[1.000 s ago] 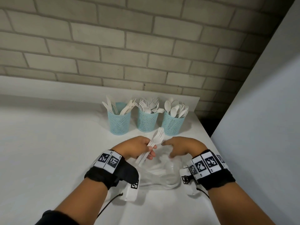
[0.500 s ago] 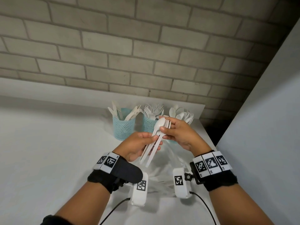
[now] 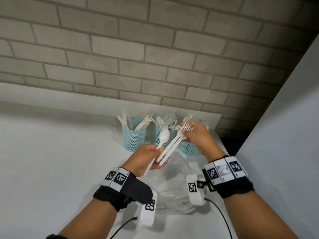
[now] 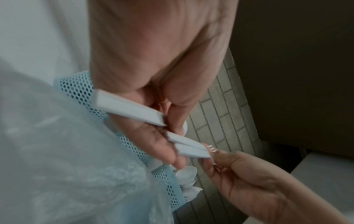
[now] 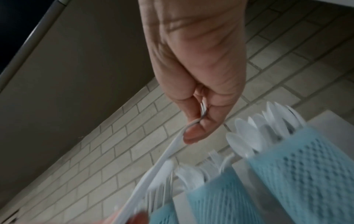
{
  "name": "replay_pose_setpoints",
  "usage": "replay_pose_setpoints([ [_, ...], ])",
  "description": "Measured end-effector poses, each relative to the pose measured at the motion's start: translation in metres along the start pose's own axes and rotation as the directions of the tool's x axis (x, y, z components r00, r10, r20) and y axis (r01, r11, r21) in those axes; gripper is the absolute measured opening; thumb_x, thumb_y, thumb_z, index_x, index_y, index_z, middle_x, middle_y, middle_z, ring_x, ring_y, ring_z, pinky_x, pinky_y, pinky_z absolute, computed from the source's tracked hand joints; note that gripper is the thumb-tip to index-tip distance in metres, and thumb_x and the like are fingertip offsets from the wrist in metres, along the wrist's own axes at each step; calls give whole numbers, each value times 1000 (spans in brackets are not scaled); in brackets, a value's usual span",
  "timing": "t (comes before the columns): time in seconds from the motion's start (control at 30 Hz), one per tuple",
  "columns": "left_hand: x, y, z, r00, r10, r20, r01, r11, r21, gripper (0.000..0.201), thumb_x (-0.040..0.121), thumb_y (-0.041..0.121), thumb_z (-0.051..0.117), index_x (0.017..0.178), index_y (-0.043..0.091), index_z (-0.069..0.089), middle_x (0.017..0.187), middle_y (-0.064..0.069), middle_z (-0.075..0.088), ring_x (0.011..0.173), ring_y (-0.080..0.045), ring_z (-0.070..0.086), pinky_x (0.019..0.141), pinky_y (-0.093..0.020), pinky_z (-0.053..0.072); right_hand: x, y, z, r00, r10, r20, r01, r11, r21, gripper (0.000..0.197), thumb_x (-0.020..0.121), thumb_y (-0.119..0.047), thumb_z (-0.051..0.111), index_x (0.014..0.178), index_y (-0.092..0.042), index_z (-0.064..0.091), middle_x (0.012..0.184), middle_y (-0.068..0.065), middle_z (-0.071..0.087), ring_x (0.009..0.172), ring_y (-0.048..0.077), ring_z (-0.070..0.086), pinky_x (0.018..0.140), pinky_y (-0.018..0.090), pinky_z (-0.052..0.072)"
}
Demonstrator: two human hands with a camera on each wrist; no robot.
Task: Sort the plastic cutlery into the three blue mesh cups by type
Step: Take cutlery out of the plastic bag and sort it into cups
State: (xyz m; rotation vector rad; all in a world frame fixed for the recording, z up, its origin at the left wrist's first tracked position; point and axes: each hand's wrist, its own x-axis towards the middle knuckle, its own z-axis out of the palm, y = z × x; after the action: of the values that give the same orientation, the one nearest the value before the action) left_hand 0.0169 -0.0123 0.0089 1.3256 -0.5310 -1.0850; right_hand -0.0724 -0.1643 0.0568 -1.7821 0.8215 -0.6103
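Three blue mesh cups stand at the table's back: the left cup (image 3: 133,139) with knives, the middle cup (image 3: 158,138) with forks, the right cup (image 3: 187,148) with spoons, partly hidden behind my hands. My left hand (image 3: 159,152) grips a white spoon (image 3: 163,136) by its handle. The handle ends of two white forks (image 3: 172,144) still lie against its fingers. My right hand (image 3: 185,133) pinches those forks just below their tines, up in front of the right cup. In the right wrist view the thumb and finger press on the fork necks (image 5: 203,109).
A crumpled clear plastic bag (image 3: 172,180) lies on the white table (image 3: 51,161) between my wrists. A brick wall stands behind the cups. A grey panel (image 3: 284,135) closes the right side, with a dark gap behind the table's back right corner.
Both hands rose from the bag. My right hand took hold of the forks' heads and drew them up and right, away from the spoon that stays in my left hand.
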Motion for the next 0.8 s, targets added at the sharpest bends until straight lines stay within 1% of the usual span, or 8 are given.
replay_pose_setpoints([
  [0.1, 1, 1, -3, 998, -10, -65, 8, 1000, -19, 13, 96, 17, 51, 95, 11, 63, 81, -3, 69, 55, -5, 66, 55, -15, 53, 20, -20, -14, 969, -129, -210, 119, 991, -61, 28, 92, 0, 50, 118, -9, 59, 107, 12, 62, 83, 23, 65, 70, 32, 58],
  [0.2, 2, 2, -3, 994, 8, -113, -10, 1000, -19, 14, 96, 18, 51, 95, 12, 64, 77, -2, 67, 50, -2, 62, 47, -11, 45, 37, -35, -16, 892, -294, -343, 305, 952, -23, 25, 94, -2, 48, 114, -11, 59, 103, 7, 61, 85, 16, 63, 64, 19, 56],
  [0.3, 4, 1, -3, 990, 25, -140, -23, 999, 22, 17, 96, 20, 49, 94, 12, 64, 72, 1, 61, 46, 0, 48, 43, -9, 35, 52, -36, -6, 816, -398, -420, 409, 910, -67, 22, 94, -5, 47, 111, -13, 60, 101, 5, 64, 92, 17, 61, 83, 28, 52],
  [0.43, 5, 0, -1, 990, 0, -140, 2, 1000, 15, 28, 98, 29, 45, 95, 9, 65, 68, 2, 54, 48, -3, 39, 42, -11, 31, 65, -15, 18, 844, -436, -314, 368, 895, -253, 26, 96, -8, 46, 117, -11, 62, 101, 7, 66, 85, 14, 57, 74, 17, 39],
  [0.53, 4, 3, 0, 989, -36, -147, 36, 999, -6, 35, 100, 31, 40, 98, 7, 65, 67, 1, 54, 52, -6, 37, 43, -12, 30, 73, 11, 30, 903, -389, -185, 282, 859, -427, 28, 98, -15, 44, 118, -15, 63, 101, 12, 67, 79, 20, 58, 70, 21, 40],
  [0.6, 4, 4, 0, 988, -43, -148, 42, 999, -10, 35, 100, 27, 38, 99, 6, 66, 67, 0, 54, 53, -7, 38, 46, -14, 31, 80, 23, 34, 921, -381, -83, 274, 783, -558, 30, 97, -19, 43, 120, -22, 63, 113, 14, 64, 101, 27, 58, 85, 30, 44],
  [0.67, 5, 4, -1, 987, -43, -158, 44, 999, -2, 32, 100, 23, 39, 98, 7, 66, 69, -1, 55, 55, -7, 40, 48, -15, 33, 83, 26, 36, 939, -342, 39, 265, 645, -717, 33, 97, -23, 41, 123, -31, 59, 125, 12, 57, 122, 28, 45, 101, 39, 32],
  [0.8, 5, 3, 4, 983, -22, -182, 26, 999, 20, 26, 98, 22, 44, 101, 9, 66, 71, 0, 54, 60, -8, 44, 54, -19, 36, 77, 18, 37, 955, -262, 141, 268, 550, -791, 38, 99, -22, 33, 131, -35, 51, 136, 9, 49, 135, 23, 29, 104, 41, 20],
])
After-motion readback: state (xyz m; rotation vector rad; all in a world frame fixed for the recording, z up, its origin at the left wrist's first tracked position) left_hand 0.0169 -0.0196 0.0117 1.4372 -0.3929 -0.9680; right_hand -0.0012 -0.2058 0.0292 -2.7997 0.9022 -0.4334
